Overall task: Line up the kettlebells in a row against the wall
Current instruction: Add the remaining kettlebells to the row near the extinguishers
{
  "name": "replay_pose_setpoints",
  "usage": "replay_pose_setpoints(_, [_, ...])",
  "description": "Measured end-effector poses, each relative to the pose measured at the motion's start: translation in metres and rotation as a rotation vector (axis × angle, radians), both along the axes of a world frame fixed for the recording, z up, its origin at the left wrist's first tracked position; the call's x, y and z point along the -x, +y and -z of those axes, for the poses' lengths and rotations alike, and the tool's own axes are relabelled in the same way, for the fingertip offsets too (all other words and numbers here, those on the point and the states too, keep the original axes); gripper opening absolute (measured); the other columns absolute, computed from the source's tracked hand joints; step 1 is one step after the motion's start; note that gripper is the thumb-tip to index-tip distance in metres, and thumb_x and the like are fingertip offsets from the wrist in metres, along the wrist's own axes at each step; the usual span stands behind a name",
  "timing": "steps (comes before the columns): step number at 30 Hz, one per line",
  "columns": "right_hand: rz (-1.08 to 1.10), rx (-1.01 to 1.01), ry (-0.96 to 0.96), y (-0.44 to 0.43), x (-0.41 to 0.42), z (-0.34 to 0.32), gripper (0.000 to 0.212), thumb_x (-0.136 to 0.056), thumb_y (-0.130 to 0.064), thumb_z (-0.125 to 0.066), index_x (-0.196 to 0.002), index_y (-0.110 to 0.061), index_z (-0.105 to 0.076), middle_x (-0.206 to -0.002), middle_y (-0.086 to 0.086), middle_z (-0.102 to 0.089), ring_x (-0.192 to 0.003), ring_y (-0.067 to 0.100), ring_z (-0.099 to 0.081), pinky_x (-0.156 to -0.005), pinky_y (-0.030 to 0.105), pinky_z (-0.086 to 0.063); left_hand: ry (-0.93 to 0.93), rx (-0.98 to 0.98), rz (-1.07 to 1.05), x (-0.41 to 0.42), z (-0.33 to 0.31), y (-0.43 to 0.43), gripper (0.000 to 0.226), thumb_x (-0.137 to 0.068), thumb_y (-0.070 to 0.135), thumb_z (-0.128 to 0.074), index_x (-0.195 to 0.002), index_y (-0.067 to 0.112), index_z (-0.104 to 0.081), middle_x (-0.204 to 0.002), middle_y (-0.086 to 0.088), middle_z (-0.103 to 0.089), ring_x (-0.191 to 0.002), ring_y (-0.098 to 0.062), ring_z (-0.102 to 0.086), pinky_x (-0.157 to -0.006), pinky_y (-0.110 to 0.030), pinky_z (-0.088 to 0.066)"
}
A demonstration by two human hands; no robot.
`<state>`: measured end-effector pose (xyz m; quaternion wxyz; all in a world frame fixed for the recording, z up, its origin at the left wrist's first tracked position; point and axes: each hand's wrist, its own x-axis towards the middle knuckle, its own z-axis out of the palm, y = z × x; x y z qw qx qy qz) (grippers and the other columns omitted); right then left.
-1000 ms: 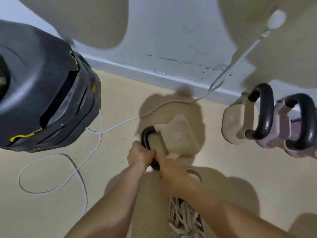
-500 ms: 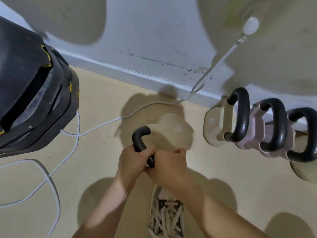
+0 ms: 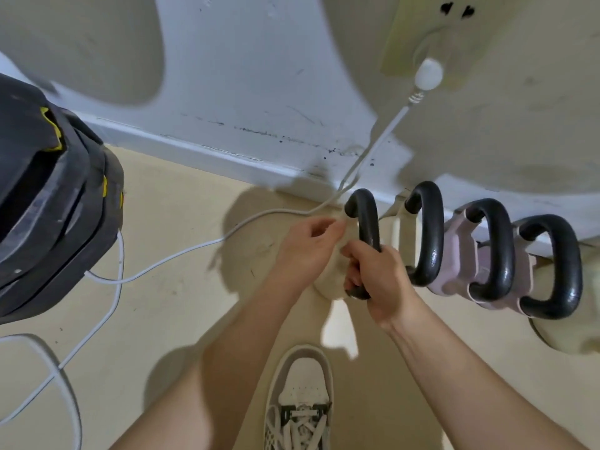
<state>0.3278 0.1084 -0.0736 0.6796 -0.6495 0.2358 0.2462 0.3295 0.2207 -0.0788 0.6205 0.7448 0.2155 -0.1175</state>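
Fingers (image 3: 357, 258) of right hand (image 3: 381, 280) wrapped tight round handle of cream kettlebell (image 3: 334, 277); left hand (image 3: 308, 248) now off it, half-open, holding nothing. Kettlebell has moved from open floor to wall (image 3: 259, 76), just beside row (image 3: 487, 254). Likely near final placement.

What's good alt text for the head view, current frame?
Seen from above, the right hand grips the black handle of a beige kettlebell by the wall, at the left end of a row of three more kettlebells; the left hand rests loosely on its body. A white cable runs across the floor from a wall socket.
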Motion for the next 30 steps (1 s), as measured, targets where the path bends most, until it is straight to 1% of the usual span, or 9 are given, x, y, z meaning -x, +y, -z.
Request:
replay_pose_setpoints(3, [0.007,0.090,-0.003,0.016,-0.002,0.008,0.017,-0.089,-0.017,-0.053,-0.076,-0.010,-0.060,-0.043,0.000,-0.045,-0.034,0.012,-0.042,-0.040,0.023,-0.030,0.109,0.233,0.013,-0.005,-0.007,-0.017,0.025,-0.096,0.033,-0.051,-0.088,0.021,-0.071,-0.076,0.006,-0.070,-0.065,-0.010,-0.061,-0.054,-0.024,-0.045])
replay_pose_setpoints(6, [0.036,0.142,-0.020,0.029,-0.001,0.014,0.014,-0.091,-0.027,-0.054,-0.086,-0.020,-0.065,-0.049,-0.003,-0.057,-0.041,0.009,-0.052,-0.041,0.022,-0.037,0.192,0.326,-0.034,-0.004,-0.009,-0.021,0.023,-0.095,0.038,-0.054,-0.093,0.020,-0.067,-0.078,0.011,-0.072,-0.064,-0.008,-0.061,-0.038,-0.015,-0.035])
replay_pose_setpoints(9, [0.152,-0.001,-0.067,0.024,0.005,0.017,0.019,-0.085,-0.036,-0.052,-0.083,-0.024,-0.067,-0.063,0.002,-0.064,-0.060,0.014,-0.061,-0.055,0.030,-0.045,0.164,0.308,0.031,-0.005,-0.005,-0.027,0.024,-0.093,0.038,-0.056,-0.097,0.018,-0.068,-0.074,0.012,-0.071,-0.066,-0.007,-0.064,-0.048,-0.019,-0.043])
replay_pose_setpoints(14, [0.269,-0.139,-0.051,0.013,0.004,0.017,0.017,-0.098,-0.017,-0.049,-0.093,-0.022,-0.064,-0.079,0.008,-0.067,-0.072,0.017,-0.065,-0.066,0.035,-0.049,0.090,0.263,0.088,-0.015,-0.002,-0.038,0.019,-0.091,0.029,-0.062,-0.085,0.014,-0.071,-0.075,0.000,-0.073,-0.073,-0.013,-0.069,-0.074,-0.034,-0.055])
replay_pose_setpoints(18, [0.214,0.056,-0.055,0.020,-0.005,0.021,0.018,-0.097,-0.021,-0.052,-0.082,-0.019,-0.061,-0.066,0.003,-0.063,-0.061,0.015,-0.062,-0.055,0.028,-0.044,0.092,0.257,0.084,-0.021,-0.002,-0.032,0.020,-0.092,0.028,-0.062,-0.083,0.013,-0.072,-0.070,0.004,-0.072,-0.063,-0.007,-0.068,-0.062,-0.026,-0.052])
replay_pose_setpoints(21, [0.211,0.093,-0.072,0.022,-0.009,0.026,0.014,-0.096,-0.022,-0.054,-0.098,-0.013,-0.064,-0.061,-0.001,-0.064,-0.056,0.012,-0.064,-0.050,0.023,-0.045,0.094,0.251,0.087,-0.024,-0.002,-0.028,0.019,-0.092,0.027,-0.062,-0.082,0.013,-0.070,-0.064,0.007,-0.070,-0.056,-0.005,-0.065,-0.049,-0.019,-0.046])
replay_pose_setpoints(25, [0.218,0.118,-0.078,0.025,-0.021,0.026,0.018,-0.094,-0.024,-0.056,-0.106,-0.013,-0.063,-0.059,-0.004,-0.064,-0.051,0.008,-0.064,-0.046,0.021,-0.044,0.047,0.241,0.083,-0.035,-0.004,-0.024,0.018,-0.091,0.025,-0.063,-0.083,0.012,-0.071,-0.067,0.004,-0.071,-0.063,-0.011,-0.068,-0.055,-0.025,-0.048])
replay_pose_setpoints(28, [0.181,0.152,-0.069,0.028,-0.032,0.027,0.015,-0.093,-0.029,-0.057,-0.100,-0.017,-0.063,-0.045,-0.007,-0.061,-0.038,0.006,-0.058,-0.037,0.019,-0.040,0.050,0.216,0.067,-0.044,-0.003,-0.021,0.021,-0.091,0.028,-0.062,-0.088,0.009,-0.072,-0.070,0.001,-0.072,-0.063,-0.015,-0.067,-0.045,-0.022,-0.044])
replay_pose_setpoints(30, [0.162,0.151,-0.051,0.031,-0.038,0.031,0.017,-0.094,-0.031,-0.054,-0.099,-0.017,-0.062,-0.050,-0.005,-0.061,-0.039,0.005,-0.058,-0.037,0.019,-0.040,0.075,0.223,0.050,-0.048,-0.002,-0.021,0.026,-0.091,0.030,-0.062,-0.088,0.006,-0.071,-0.071,-0.002,-0.072,-0.063,-0.020,-0.065,-0.042,-0.023,-0.041])
